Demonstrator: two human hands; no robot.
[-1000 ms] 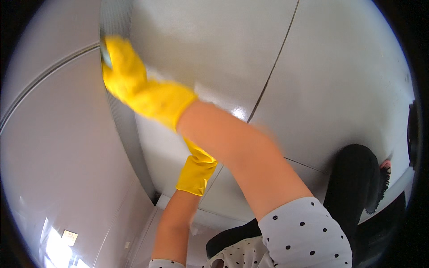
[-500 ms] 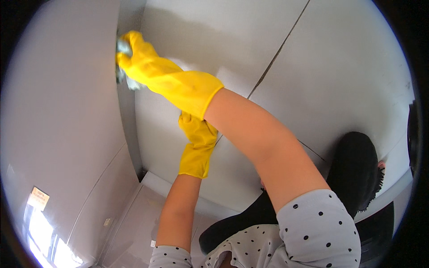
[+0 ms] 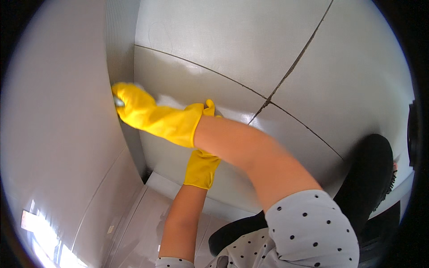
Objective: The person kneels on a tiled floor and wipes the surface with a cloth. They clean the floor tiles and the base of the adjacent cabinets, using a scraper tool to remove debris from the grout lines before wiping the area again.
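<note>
My right hand (image 3: 134,103), in a yellow rubber glove, reaches across to the left and is closed around a greyish-green cloth (image 3: 119,102). Only a small bit of that cloth shows between the fingers. It is pressed at the grey skirting (image 3: 121,49) where the wall meets the floor. Under my right forearm is my left hand (image 3: 204,163), gloved in yellow too and low over the floor tiles (image 3: 201,35). One gloved fingertip pokes out beyond the forearm; the other fingers are hidden.
A glossy pale wall (image 3: 58,98) rises on the left, with bright window reflections low on it. Dark grout lines (image 3: 268,101) cross the grey floor. My knee in black trousers (image 3: 368,165) is at the right. A pale raised ledge (image 3: 178,190) runs along the near side.
My right hand has come nearer along the skirting with the cloth, which is now mostly covered by the glove. The view has shifted, and more of the far floor shows.
</note>
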